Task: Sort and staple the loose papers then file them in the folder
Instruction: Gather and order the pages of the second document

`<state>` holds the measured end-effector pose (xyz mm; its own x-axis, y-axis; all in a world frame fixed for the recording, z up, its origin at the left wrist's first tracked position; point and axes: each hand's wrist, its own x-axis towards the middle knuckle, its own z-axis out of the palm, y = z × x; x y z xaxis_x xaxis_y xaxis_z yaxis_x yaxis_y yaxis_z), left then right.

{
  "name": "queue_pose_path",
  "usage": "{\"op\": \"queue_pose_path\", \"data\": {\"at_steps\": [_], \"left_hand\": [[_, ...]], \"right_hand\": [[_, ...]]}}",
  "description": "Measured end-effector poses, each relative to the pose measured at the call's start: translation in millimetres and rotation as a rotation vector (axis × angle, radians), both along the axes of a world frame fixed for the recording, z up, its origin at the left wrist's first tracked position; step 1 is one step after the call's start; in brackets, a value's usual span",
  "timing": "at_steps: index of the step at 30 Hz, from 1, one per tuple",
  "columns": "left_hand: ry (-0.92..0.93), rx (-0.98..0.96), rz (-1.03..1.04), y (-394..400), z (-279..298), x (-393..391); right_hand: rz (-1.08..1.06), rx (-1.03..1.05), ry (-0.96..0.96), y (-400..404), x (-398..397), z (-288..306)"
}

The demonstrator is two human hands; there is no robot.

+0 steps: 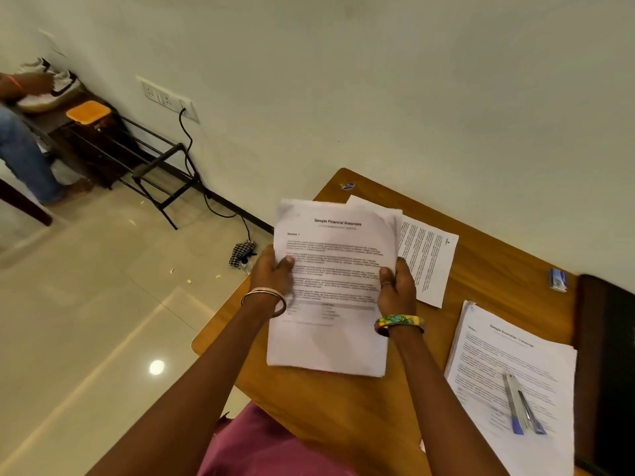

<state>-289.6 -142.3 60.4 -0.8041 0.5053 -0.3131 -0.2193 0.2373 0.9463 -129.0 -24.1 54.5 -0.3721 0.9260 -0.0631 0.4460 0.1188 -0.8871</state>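
Observation:
A stack of printed white papers [338, 242], its top sheet headed "Sample Financial Statement", is held upright above the wooden table [481, 255]. My left hand [275, 274] grips its left edge and my right hand [397, 290] grips its right edge, thumbs on the front. A loose printed sheet [429, 262] lies on the table behind the stack. A second pile of papers [498, 365] rests at the right with a silver and blue stapler [522, 403] lying on it. A dark folder [608, 372] lies at the far right edge.
A small blue staple box [557, 280] sits near the wall on the table. To the left are tiled floor, a black metal rack [154, 163], a cable from a wall socket [170, 97], and another person [20, 142] at the far left.

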Motion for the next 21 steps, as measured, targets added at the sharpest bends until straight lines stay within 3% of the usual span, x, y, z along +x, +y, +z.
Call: {"op": "queue_pose_path", "data": {"at_steps": [5,7,10,13,18,21], "left_hand": [[0.626,0.198,-0.013,23,38,-5],[0.733,0.263,-0.007,27,41,-4],[0.781,0.171,-0.01,19,24,0],[0.714,0.029,-0.058,6,-3,5],[0.563,-0.046,-0.19,-7,-4,-3],[-0.028,0.12,-0.262,-14,-4,-9]], "right_hand": [[-0.097,0.175,0.072,1,-17,40],[-0.122,0.257,0.088,2,-19,48],[-0.049,0.252,0.076,-2,-14,41],[0.047,0.181,0.035,-9,-6,14],[-0.033,0.11,-0.034,0,2,5],[0.045,-0.021,-0.083,16,5,-9]]}}
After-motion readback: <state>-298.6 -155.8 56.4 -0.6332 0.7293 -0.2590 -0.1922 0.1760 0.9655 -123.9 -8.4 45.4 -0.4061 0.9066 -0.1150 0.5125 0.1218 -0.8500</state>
